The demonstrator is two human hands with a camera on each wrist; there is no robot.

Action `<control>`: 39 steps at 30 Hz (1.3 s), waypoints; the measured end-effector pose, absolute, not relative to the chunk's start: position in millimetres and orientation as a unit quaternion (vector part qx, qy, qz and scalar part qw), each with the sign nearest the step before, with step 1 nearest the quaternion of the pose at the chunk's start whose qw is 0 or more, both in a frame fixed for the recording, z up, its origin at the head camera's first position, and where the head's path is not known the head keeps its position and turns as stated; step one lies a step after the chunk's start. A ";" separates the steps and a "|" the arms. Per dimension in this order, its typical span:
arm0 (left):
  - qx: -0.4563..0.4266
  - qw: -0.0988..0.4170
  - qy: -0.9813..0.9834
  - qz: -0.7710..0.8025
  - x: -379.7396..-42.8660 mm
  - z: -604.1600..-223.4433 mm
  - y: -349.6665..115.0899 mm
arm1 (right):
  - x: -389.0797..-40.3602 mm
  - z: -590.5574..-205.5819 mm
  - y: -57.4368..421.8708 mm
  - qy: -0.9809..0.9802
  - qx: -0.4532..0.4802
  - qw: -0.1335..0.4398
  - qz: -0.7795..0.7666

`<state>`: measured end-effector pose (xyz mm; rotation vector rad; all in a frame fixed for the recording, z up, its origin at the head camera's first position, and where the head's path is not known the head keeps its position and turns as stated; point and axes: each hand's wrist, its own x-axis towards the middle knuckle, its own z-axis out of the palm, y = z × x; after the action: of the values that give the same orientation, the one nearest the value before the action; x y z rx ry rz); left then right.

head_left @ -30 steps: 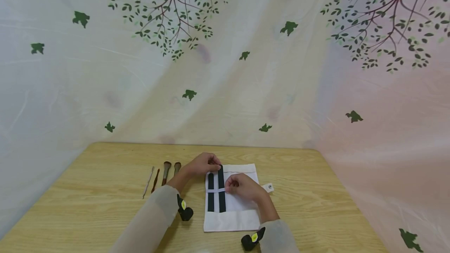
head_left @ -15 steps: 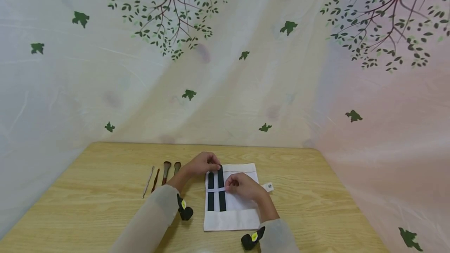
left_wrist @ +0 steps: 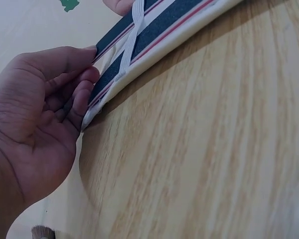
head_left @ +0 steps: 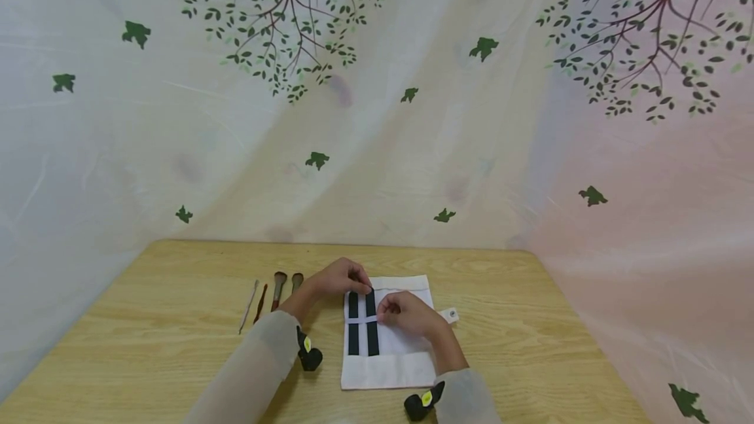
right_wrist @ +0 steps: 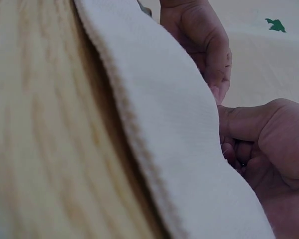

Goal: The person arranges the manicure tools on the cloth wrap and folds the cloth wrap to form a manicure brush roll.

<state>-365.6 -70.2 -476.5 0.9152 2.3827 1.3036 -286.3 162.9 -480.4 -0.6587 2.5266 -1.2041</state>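
A white fabric case (head_left: pixel 385 373) lies spread on the table, with a pocket along its near edge and a white elastic band (left_wrist: pixel 134 37) across it. Two black nail files with red-lined edges run under that band. My left hand (head_left: pixel 341 277) pinches the far end of the right-hand nail file (head_left: pixel 372 306) between thumb and fingers. Beside it lies the other nail file (head_left: pixel 353 306), its near end at the pocket. My right hand (head_left: pixel 409 315) pinches the elastic close to the right-hand file; in the right wrist view the case's edge hides its fingertips.
Left of the case lie a thin silvery tool (head_left: pixel 249 306), a reddish-brown tool (head_left: pixel 261 303) and two brushes (head_left: pixel 279 283), partly behind the left forearm. A tab with a snap (head_left: pixel 450 315) sticks out on the case's right. A leaf-printed curtain hangs behind the table.
My left hand has shifted slightly toward the near side, and the far end of the right-hand nail file has come down with it. The right hand stays put.
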 end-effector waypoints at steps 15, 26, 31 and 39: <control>0.304 0.083 0.852 0.417 -362.8 -465.7 -76.3 | -286.2 -483.8 165.3 0.863 -0.233 0.125 -0.431; 0.266 0.025 0.883 0.386 -362.5 -438.0 -136.2 | -285.7 -484.8 162.7 0.869 -0.225 0.116 -0.426; 0.270 0.020 0.890 0.367 -356.6 -439.1 -158.3 | -285.5 -484.4 163.1 0.871 -0.222 0.112 -0.423; 0.304 0.029 0.894 0.328 -340.3 -441.5 -180.7 | -286.7 -487.1 163.9 0.869 -0.228 0.111 -0.424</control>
<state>-340.3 -180.7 -441.5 0.9388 2.7572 1.0110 -286.7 163.9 -487.1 -0.6695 2.5541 -1.2456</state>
